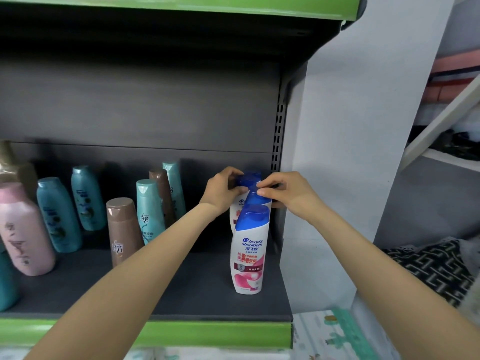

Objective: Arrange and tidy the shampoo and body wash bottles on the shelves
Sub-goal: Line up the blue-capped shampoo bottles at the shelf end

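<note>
A row of white shampoo bottles with blue caps runs front to back at the right end of the dark shelf (pixel 181 289). The front bottle (pixel 248 252) stands upright and untouched. My left hand (pixel 222 192) grips the blue cap of a bottle (pixel 246 181) further back. My right hand (pixel 284 192) pinches the cap of the bottle just behind the front one (pixel 255 199), fingertips on its top. Both arms reach in from below.
Teal bottles (pixel 58 214), brown bottles (pixel 123 231) and a pink bottle (pixel 22 229) stand scattered on the shelf's left and middle. The shelf's slotted upright (pixel 278 136) and a white wall (pixel 350 126) lie right of the row. A green shelf edge (pixel 207 333) runs in front.
</note>
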Motion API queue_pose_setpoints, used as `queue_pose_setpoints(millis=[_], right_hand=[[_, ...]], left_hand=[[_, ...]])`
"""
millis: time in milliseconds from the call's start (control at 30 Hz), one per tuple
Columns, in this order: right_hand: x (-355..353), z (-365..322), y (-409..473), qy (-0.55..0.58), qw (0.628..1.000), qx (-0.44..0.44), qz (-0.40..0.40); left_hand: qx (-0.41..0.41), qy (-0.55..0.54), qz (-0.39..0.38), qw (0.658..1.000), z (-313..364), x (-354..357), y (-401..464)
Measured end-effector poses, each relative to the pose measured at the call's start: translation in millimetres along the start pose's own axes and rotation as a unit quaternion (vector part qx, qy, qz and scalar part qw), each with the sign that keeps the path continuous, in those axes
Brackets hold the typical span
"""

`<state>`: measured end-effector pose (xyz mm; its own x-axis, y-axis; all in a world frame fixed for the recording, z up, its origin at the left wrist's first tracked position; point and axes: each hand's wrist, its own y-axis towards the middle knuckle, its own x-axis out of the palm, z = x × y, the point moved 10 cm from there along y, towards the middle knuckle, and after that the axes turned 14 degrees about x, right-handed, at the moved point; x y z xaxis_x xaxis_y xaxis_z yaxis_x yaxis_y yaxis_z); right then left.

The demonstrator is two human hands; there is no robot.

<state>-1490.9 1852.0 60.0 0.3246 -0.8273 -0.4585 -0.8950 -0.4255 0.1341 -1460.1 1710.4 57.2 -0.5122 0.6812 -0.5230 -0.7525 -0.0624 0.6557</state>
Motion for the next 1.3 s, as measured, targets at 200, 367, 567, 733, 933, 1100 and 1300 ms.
queue_pose_setpoints(millis=[200, 367, 567, 733, 933, 1100, 1300], right_hand=[[-1, -16, -9, -0.089, 0.995, -0.029, 0.041], [-4, -41, -24, -0.071, 0.989, -0.082, 0.096], [16, -84, -43, -0.032, 0.991, -0.117, 0.06], [42, -98, -62, 0.032, 0.992, -0.118, -0.007], [57, -100, -82, 0.134, 0.985, -0.092, -0.051], [53, -93, -88, 0.204, 0.976, -0.061, -0.032], [33, -70, -82, 0.271, 0.962, -0.01, 0.026]], left_hand=[[0.006, 0.001, 0.076, 0.997, 12, -38, -5], [0.049, 0.007, 0.113, 0.992, 35, -64, -17], [0.107, 0.038, 0.149, 0.982, 74, -104, -36], [0.119, 0.03, 0.142, 0.982, 93, -125, -53], [0.087, -0.062, 0.137, 0.985, 91, -137, -72], [0.056, -0.086, 0.11, 0.989, 83, -127, -89], [0.01, -0.083, 0.026, 0.996, 65, -104, -114]])
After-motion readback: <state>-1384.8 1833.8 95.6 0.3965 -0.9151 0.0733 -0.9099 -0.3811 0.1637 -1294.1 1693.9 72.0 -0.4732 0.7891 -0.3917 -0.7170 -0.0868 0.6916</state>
